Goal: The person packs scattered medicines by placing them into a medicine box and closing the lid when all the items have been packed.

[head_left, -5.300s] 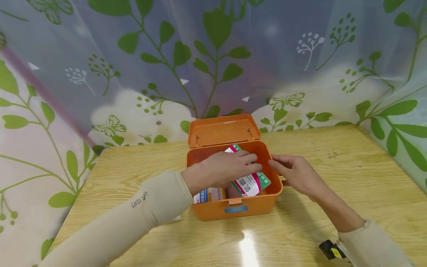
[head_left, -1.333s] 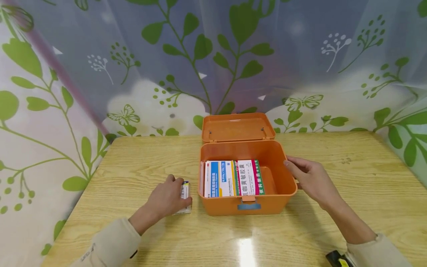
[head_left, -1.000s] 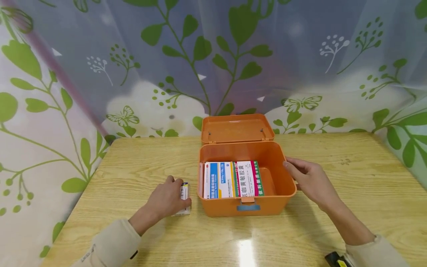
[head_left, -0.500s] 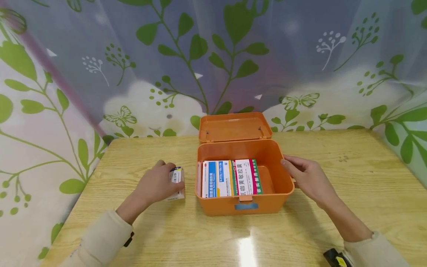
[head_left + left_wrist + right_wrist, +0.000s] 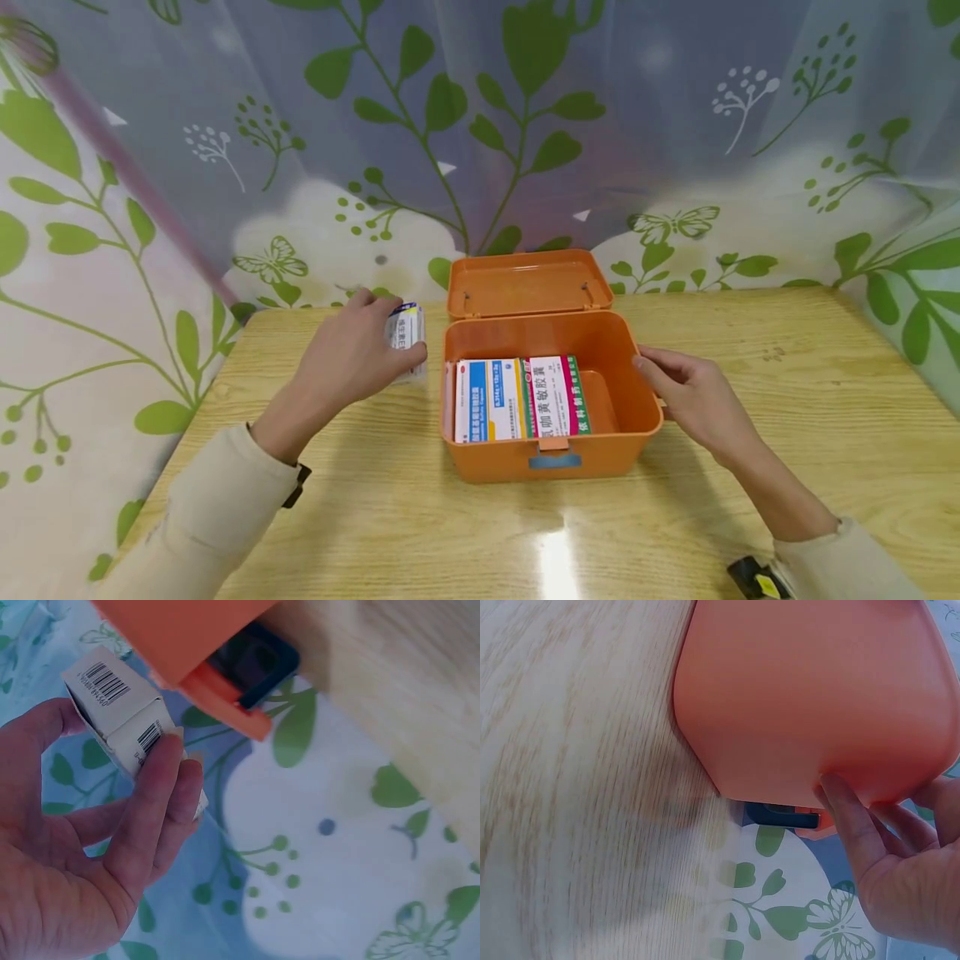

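In the head view my left hand [image 5: 352,350] holds a small white medicine box [image 5: 408,337] with a dark blue top edge, lifted off the table beside the orange case. Up close in the left wrist view, thumb and fingers pinch this carton [image 5: 120,697], with barcodes facing the camera. The orange case [image 5: 480,462] stands with its lid [image 5: 528,283] raised. Inside, medicine boxes fill the left and middle: a blue-and-white box [image 5: 491,400] and a green, white and magenta box [image 5: 555,396]. My right hand [image 5: 697,404] grips the case's right rim, fingers against the outer wall [image 5: 817,712].
The case sits on a wooden table [image 5: 787,375], its right part inside showing bare orange floor [image 5: 600,400]. Behind the table hangs a leaf-patterned curtain [image 5: 637,125]. A blue-grey latch [image 5: 555,461] is on the case's front.
The green, white and magenta box now lies in the case, released by my left hand. That hand has since taken the small white medicine box from the table and raised it. My right hand stays.
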A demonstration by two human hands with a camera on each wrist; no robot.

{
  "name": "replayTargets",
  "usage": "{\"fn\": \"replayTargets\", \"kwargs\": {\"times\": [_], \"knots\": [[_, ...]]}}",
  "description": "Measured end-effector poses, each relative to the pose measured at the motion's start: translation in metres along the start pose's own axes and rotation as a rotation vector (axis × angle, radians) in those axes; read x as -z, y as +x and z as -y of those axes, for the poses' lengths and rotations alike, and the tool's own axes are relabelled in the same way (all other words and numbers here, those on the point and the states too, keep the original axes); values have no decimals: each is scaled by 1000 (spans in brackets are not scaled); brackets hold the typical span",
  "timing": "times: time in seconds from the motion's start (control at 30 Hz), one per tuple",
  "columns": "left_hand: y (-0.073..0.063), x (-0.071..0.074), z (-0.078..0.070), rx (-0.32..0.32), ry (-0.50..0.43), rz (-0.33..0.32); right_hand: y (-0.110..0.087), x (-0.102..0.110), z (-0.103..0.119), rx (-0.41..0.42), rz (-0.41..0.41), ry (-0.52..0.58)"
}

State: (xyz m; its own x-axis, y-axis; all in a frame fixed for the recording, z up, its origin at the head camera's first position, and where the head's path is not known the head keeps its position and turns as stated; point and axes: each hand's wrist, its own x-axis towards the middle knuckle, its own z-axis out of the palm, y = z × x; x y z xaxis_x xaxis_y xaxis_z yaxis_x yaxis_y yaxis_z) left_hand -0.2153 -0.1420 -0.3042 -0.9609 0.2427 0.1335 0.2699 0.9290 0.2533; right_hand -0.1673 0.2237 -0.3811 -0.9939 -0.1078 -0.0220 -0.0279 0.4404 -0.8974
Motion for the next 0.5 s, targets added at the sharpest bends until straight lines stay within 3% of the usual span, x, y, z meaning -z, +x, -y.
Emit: {"fn": "replayTargets", "kwargs": {"times": [0.27, 0.5], "knots": [[9, 12, -34, -47, -5, -12, -1, 1, 0, 1, -10, -9], [10, -2, -58, -119, 31, 40, 0, -1, -1, 4, -14, -9]]}}
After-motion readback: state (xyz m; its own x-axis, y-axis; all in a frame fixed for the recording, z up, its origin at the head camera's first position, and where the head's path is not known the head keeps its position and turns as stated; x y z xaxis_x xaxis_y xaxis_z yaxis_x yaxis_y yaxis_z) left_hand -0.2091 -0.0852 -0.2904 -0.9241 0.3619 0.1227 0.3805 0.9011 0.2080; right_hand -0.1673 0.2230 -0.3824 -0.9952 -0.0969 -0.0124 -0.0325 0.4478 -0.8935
